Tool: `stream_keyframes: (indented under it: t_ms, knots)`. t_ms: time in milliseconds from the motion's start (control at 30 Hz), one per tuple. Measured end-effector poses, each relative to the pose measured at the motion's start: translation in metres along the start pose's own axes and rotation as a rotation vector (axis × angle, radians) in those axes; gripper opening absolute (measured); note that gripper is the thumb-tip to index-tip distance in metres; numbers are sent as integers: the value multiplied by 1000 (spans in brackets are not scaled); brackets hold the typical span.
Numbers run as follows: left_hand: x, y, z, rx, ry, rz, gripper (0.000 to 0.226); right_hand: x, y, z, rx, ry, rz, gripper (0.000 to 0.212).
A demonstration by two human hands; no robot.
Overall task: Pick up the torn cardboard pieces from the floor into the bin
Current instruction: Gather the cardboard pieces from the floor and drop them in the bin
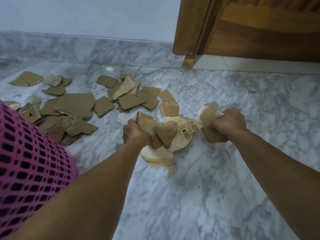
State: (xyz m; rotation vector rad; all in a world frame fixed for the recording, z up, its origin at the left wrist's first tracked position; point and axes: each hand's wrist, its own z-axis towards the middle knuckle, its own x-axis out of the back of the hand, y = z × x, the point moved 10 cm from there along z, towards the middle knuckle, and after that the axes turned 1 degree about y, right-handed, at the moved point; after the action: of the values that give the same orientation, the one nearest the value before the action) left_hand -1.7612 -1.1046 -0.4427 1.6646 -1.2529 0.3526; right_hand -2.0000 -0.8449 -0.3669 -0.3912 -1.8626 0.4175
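1. Both hands are loaded. The left hand (136,134) is clenched round a thick bunch of cardboard (161,135), several torn sheets pressed together, one of them printed with black handling symbols and hanging down toward the floor (207,179).

2. The right hand (228,122) grips a smaller wad (210,125) of crumpled pieces, its fingers curled tight round them. The two hands are apart, each with its own load, held low over the marble.

3. Much is left. A wide scatter of torn pieces (83,108) lies on the floor to the left and ahead – one large flat sheet, many smaller scraps overlapping near the wall (86,18), and a heap close to the pink mesh thing (31,161) at the left edge.

4. That pink mesh thing may be the bin – I cannot say for certain, as only its side shows and its opening is out of view. No cardboard can be seen inside it.

5. My judgement: the job is in an early or middle stretch. Two handfuls are gathered but not yet dropped anywhere, and most of the litter is untouched on the floor.

6. One lone piece (170,109) lies just beyond the hands, near the left bunch, easy to take on a later pass.

7. A wooden door (259,26) stands at the upper right, well apart from the litter.
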Motion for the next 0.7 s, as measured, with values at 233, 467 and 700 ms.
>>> stream_keyframes:
  t_ms: [233,467,700]
  knots:
    - [7,-9,-7,34,33,134,80,10,-18,-7,-42,120,203,34]
    - [4,-14,-11,45,-14,-94,83,-85,-39,-43,49,-294,269,43]
    - [0,-22,-17,104,-90,-237,85,-112,-32,-47,149,-327,-164,106]
